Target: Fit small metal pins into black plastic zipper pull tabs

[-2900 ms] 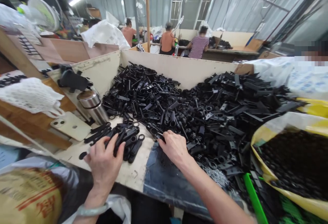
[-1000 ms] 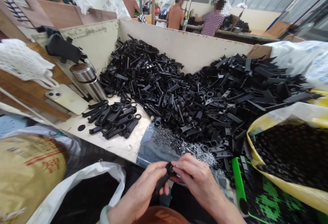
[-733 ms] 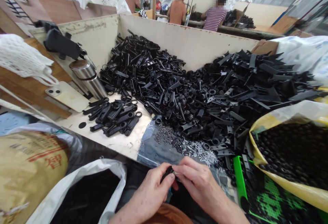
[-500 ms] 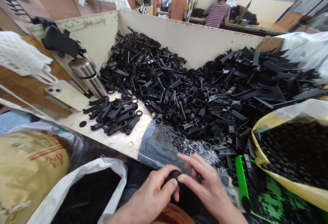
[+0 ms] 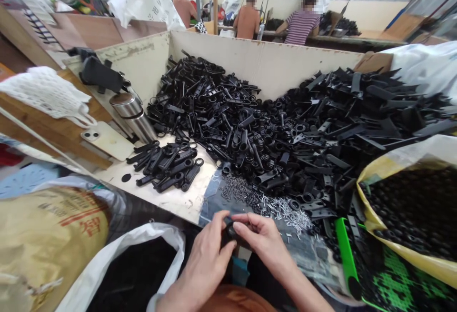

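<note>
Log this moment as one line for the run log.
left hand: grips black plastic part | right hand: pinches same part | nearby: metal pins | behind: pile of black parts

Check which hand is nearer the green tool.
Right. The right hand lies left of the green tool; the left hand is farther left. Both pinch a black part.

both hands (image 5: 235, 243) pinch one black part (image 5: 228, 232).

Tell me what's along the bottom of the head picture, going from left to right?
A brown sack → white bag → left hand → black part → right hand → green handle → yellow bag.
</note>
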The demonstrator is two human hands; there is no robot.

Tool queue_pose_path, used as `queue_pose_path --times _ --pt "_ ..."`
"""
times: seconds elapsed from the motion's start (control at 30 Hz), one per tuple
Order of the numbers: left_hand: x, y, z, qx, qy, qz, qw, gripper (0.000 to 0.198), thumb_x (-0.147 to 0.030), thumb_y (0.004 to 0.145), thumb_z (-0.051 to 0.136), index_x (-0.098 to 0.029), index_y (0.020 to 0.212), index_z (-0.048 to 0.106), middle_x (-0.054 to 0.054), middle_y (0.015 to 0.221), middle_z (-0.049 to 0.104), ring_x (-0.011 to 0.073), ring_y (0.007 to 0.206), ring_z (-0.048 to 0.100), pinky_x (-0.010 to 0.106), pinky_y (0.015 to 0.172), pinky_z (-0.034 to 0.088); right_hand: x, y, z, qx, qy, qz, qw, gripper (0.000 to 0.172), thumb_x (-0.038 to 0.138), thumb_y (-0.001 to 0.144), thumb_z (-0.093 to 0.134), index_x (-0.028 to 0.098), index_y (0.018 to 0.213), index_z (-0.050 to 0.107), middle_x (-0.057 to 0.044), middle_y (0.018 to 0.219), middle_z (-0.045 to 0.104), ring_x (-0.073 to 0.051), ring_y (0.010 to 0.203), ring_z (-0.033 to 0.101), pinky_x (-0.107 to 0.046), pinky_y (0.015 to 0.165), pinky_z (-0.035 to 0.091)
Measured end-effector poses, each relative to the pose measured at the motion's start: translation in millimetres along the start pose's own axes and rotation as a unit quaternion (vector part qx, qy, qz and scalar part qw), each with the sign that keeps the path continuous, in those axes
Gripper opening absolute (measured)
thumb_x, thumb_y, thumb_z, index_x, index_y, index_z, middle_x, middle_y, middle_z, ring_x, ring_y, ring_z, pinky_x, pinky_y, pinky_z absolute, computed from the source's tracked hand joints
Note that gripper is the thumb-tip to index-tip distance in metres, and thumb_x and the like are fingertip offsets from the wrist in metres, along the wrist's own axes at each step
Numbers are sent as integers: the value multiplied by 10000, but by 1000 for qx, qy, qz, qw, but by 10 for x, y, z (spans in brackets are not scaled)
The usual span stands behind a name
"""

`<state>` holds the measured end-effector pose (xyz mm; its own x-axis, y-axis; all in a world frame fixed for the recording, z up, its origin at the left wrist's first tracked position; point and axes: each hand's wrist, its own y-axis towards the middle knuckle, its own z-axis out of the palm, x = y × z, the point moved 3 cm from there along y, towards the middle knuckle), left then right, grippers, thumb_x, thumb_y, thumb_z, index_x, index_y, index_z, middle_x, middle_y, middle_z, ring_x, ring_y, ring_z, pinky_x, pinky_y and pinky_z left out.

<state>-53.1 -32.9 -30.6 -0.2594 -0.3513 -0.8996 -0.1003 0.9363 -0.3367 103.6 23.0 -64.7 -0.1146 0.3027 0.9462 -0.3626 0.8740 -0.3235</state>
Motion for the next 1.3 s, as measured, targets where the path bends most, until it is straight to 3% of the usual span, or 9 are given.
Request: queue_pose_path --times 0.1,0.2,0.33,0.57,0.83,1.03,1.3 --pt "4 1 -40 94 -110 -104 984 406 -314 838 671 -173 1208 583 78 937 708 226 824 623 353 802 467 129 66 11 20 -33 -20 999 413 546 849 700 159 951 801 -24 680 684 -138 575 555 -241 531 427" --pt "-6 -43 -69 156 -233 -166 945 704 -408 838 673 -87 1402 401 2 705 652 164 667 538 299 697 424 275 82 14 42 -88 -89 991 342 482 899 666 175 906 815 -48 789 707 -165 705 630 -264 647 479" --pt "-38 -96 -87 165 -289 -195 923 968 -455 778 736 -13 1478 234 -19 632 639 131 594 473 275 643 356 349 67 5 84 -101 -96 987 339 463 942 624 184 974 813 -48 830 703 -177 773 658 -274 712 495" --pt "20 -123 -50 154 -327 -220 906 1024 -482 739 784 -40 1486 242 -26 630 633 93 545 385 250 597 286 319 17 -31 101 -140 -98 980 374 489 865 722 224 1118 793 17 751 574 -134 668 508 -252 612 408" --pt "41 -131 -34 153 -290 -209 921 951 -520 755 767 -56 1463 333 0 636 675 93 511 421 253 574 277 346 -14 2 117 -175 -132 969 315 384 899 677 199 1129 785 18 735 558 -120 629 475 -244 568 372" --pt "-48 -124 -1 200 -275 -202 918 686 -504 806 725 -106 1325 515 115 836 772 47 436 412 263 515 185 330 -18 -13 133 -175 -136 966 270 285 871 674 180 1091 791 21 731 553 -102 589 464 -224 529 366" --pt "44 -154 30 203 -291 -225 908 476 -430 837 707 -119 1174 580 154 958 785 59 461 560 224 498 278 339 -40 -31 131 -172 -134 967 248 245 834 671 179 1035 800 9 751 585 -103 598 479 -214 523 379"
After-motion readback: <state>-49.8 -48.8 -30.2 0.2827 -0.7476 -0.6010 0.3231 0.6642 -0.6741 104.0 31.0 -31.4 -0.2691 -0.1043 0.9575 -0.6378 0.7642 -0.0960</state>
